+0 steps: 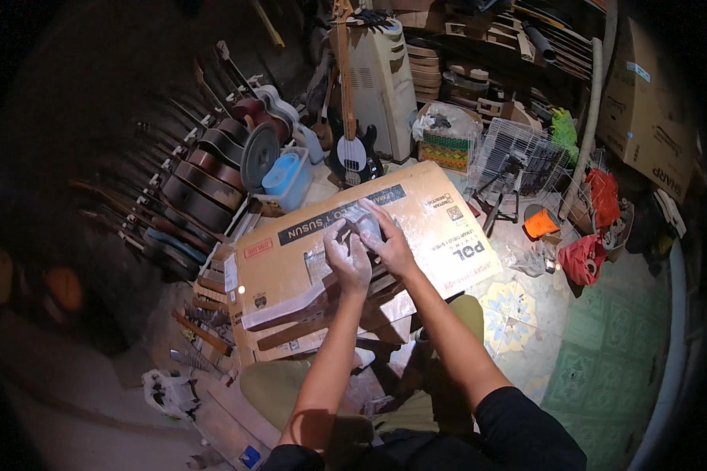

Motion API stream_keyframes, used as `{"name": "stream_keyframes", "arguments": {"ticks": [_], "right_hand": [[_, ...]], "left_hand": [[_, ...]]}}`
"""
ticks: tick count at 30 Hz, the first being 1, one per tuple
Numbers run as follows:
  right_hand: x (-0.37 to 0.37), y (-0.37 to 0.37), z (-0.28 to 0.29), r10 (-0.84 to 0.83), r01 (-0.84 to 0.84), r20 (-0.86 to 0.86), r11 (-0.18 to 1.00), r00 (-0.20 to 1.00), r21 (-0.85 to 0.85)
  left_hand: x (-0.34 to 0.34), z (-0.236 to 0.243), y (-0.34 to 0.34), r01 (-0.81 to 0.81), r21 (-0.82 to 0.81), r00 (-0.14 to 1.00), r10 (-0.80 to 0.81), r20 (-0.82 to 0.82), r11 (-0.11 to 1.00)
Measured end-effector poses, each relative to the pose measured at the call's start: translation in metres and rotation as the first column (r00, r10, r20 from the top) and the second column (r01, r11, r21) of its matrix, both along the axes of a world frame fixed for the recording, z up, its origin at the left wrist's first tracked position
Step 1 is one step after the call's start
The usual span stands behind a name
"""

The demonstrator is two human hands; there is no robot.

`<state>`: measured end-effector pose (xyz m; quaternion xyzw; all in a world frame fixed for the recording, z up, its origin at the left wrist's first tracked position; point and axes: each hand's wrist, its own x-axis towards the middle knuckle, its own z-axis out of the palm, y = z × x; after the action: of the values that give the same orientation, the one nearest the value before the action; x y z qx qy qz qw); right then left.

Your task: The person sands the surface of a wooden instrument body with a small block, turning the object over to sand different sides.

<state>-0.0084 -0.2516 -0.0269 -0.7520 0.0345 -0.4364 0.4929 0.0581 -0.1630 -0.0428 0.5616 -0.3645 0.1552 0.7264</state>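
Note:
Both my hands are coated in pale dust and meet above a flattened cardboard box [416,200]. My left hand [349,259] is closed, fingers curled up beside a small dark gap. Against it presses my right hand [389,243], bent round a greyish piece [368,226] too covered to name; it may be dusty sheet or block. Below my wrists, a long dusty board-like piece [283,312] lies across the near part of the cardboard, partly hidden by my forearms.
Many guitars [204,177] stand in a row at the left. An electric guitar [352,153] leans upright behind the cardboard, near a blue tub [283,173]. Right of it are a wire cage [518,149], an orange container [540,223] and red bags [585,255]. Tools [203,334] lie at the near left.

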Motion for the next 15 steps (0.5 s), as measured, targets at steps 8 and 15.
{"name": "stream_keyframes", "arguments": {"ticks": [8, 15], "right_hand": [[-0.021, 0.009, 0.01, -0.027, -0.004, 0.038, 0.763, 0.999, 0.647], [-0.092, -0.011, -0.047, -0.408, 0.512, -0.334, 0.79, 0.85, 0.337]], "left_hand": [[-0.006, 0.012, 0.013, 0.06, 0.34, 0.997, -0.069, 0.015, 0.939], [0.026, 0.003, 0.076, -0.114, 0.872, 0.959, -0.176, 0.221, 0.477]]}}
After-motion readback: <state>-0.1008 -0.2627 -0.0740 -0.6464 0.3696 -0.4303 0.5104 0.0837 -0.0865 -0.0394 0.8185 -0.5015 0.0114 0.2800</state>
